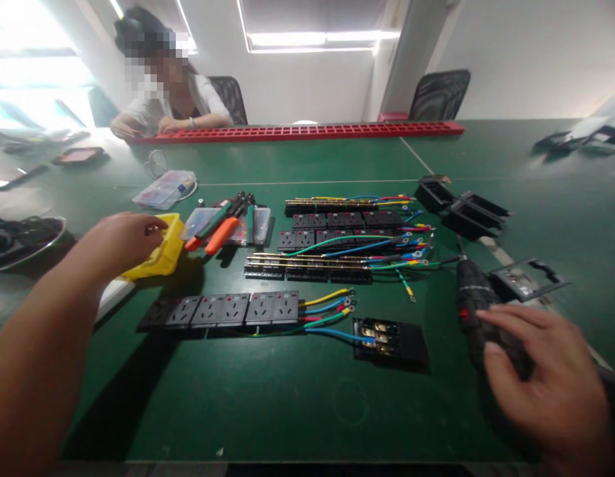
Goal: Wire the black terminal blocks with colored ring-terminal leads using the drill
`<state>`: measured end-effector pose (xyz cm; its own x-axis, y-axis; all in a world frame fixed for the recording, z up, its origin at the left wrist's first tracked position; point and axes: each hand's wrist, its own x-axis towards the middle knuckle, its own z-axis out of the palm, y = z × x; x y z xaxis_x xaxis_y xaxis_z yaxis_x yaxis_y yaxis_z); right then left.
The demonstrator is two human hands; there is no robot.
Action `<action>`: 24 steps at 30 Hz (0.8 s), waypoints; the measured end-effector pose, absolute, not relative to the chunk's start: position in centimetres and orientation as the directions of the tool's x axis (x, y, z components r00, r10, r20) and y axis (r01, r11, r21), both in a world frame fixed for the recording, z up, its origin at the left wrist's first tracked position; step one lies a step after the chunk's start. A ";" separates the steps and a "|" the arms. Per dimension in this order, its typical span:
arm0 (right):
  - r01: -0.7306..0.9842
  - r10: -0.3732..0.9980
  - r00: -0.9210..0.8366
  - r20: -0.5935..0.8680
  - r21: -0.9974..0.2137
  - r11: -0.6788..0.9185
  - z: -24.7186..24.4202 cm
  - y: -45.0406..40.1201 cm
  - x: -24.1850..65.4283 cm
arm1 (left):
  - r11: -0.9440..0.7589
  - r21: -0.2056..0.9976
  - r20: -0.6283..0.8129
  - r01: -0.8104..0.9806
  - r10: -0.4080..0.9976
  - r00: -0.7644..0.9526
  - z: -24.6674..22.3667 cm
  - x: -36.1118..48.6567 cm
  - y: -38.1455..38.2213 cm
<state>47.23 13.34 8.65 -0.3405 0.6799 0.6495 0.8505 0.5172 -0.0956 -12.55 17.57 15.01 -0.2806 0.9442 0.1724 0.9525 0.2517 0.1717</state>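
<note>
My left hand point(133, 238) reaches over a yellow bin point(169, 252); its fingers curl down at the bin and their tips are hidden. On the right, my right hand point(541, 371) rests on a black power screwdriver point(479, 305), fingers wrapped over its body. Between the hands lies a black socket strip point(223, 310) with coloured wires ending in ring terminals. One blue wire runs into a black terminal block point(390, 341) with brass contacts. Behind it, several more socket strips point(337, 238) with wires and brass rods lie in rows.
Orange-and-green handled pliers point(222, 235) lie on clear boxes behind the bin. Black housings point(474, 215) and a black frame point(531, 281) are at the right. A long red rack point(307, 132) crosses the green table point(297, 411); a person sits behind it. A bowl point(54, 228) stands far left.
</note>
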 end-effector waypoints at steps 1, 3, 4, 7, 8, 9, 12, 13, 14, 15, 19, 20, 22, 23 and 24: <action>0.910 0.735 -0.319 0.598 -0.024 0.414 8.8 14.1 48.1 | 0.252 0.150 0.169 0.956 0.946 -0.276 15.4 -11.1 17.3; 0.974 0.881 -0.223 0.418 0.061 0.217 8.6 15.8 50.0 | 0.211 0.105 0.125 0.972 0.967 -0.224 15.8 -7.5 16.6; 0.986 0.935 -0.164 0.314 0.075 0.148 8.3 16.6 50.9 | 0.133 0.119 0.111 0.984 0.983 -0.146 15.9 -5.5 16.3; 0.990 0.983 -0.141 0.117 0.024 0.139 7.1 18.2 52.7 | -0.119 0.300 0.104 0.947 0.990 0.091 15.3 1.0 15.6; 0.990 0.984 -0.137 0.113 -0.008 0.139 6.7 18.5 52.9 | -0.217 0.369 0.111 0.904 0.976 0.189 15.0 3.1 15.4; 0.989 0.985 -0.134 0.107 -0.040 0.139 6.5 18.5 53.0 | -0.308 0.418 0.100 0.854 0.951 0.294 14.8 5.0 15.4; 0.980 0.984 -0.152 0.090 -0.114 0.162 6.6 18.1 52.7 | -0.470 0.512 0.043 0.719 0.850 0.525 14.5 10.3 15.8; 0.977 0.984 -0.159 0.084 -0.129 0.169 6.8 17.9 52.6 | -0.514 0.540 0.062 0.667 0.815 0.577 14.5 11.8 16.2; 0.976 0.984 -0.157 0.084 -0.140 0.167 6.9 17.8 52.5 | -0.554 0.551 0.079 0.624 0.779 0.622 14.6 13.3 16.7; 0.976 0.985 -0.148 0.088 -0.146 0.160 7.1 17.6 52.4 | -0.591 0.559 0.092 0.582 0.742 0.664 14.7 14.7 17.3; 0.967 0.981 -0.171 0.094 -0.176 0.186 7.3 17.0 52.9 | -0.672 0.548 0.025 0.498 0.608 0.794 14.9 20.8 20.1; 0.962 0.977 -0.194 0.090 -0.179 0.208 7.4 16.8 53.1 | -0.688 0.535 0.001 0.491 0.582 0.813 14.8 22.4 20.7; 0.953 0.969 -0.235 0.079 -0.179 0.245 7.4 16.4 53.6 | -0.745 0.456 -0.065 0.486 0.517 0.854 14.4 25.5 21.8; 0.951 0.966 -0.247 0.071 -0.176 0.256 7.5 16.2 53.8 | -0.758 0.442 -0.092 0.480 0.493 0.865 14.0 27.0 22.2; 0.949 0.965 -0.254 0.064 -0.174 0.262 7.5 16.0 54.0 | -0.764 0.435 -0.107 0.476 0.482 0.870 13.6 28.3 22.6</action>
<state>54.04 15.95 7.53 -0.2542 0.9650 0.0641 0.9493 0.2617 -0.1743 28.30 22.60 13.62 0.8699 0.4816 -0.1070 0.4765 -0.7639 0.4353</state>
